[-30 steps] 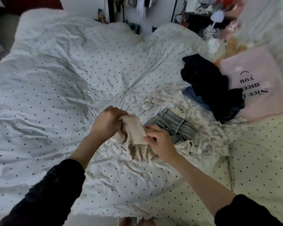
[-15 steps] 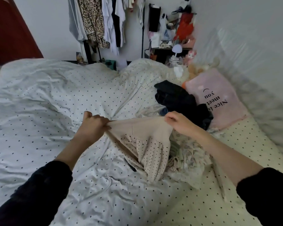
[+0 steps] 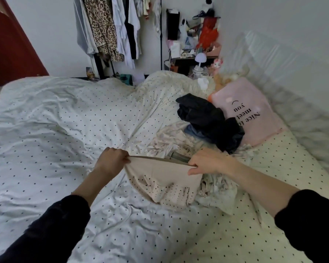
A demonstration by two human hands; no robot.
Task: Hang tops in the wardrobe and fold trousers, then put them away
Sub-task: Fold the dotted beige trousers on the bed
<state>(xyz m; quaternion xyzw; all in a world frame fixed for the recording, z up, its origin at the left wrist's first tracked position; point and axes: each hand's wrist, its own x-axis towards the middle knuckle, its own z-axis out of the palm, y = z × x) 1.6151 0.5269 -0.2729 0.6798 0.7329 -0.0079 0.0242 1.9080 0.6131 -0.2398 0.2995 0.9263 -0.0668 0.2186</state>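
Closest to me, two dark sleeves reach over the bed [image 3: 46, 120], whose dotted duvet lies rumpled. The left hand [image 3: 110, 160] is curled tight round one corner of a beige garment [image 3: 160, 179], and the right hand [image 3: 207, 162] pinches the opposite corner, fingers folded over the edge. Between them the top edge is pulled nearly straight, and the rest hangs down so that its dotted, ruffled lower part bunches on the duvet.

It looks like a small top or skirt being spread out for sorting; I cannot tell which from here. To do this step well, I would lift both corners higher and level so the ruffle clears the bed, give one short shake to drop the creases, and check which way is front before deciding whether it is to be hung or folded. The grip should stay at the very corners, or the cloth will sag in the middle.

Just beyond the hands lies a crumpled floral garment [image 3: 171, 141] with a scrap of denim [image 3: 180, 157] showing behind the stretched edge. Further on sits a heap of dark clothes [image 3: 207, 118], touching a pink pillow [image 3: 251, 114]. At the far wall a clothes rail [image 3: 110, 29] carries hanging tops, with room to the right, beside a cluttered side table [image 3: 194, 59].
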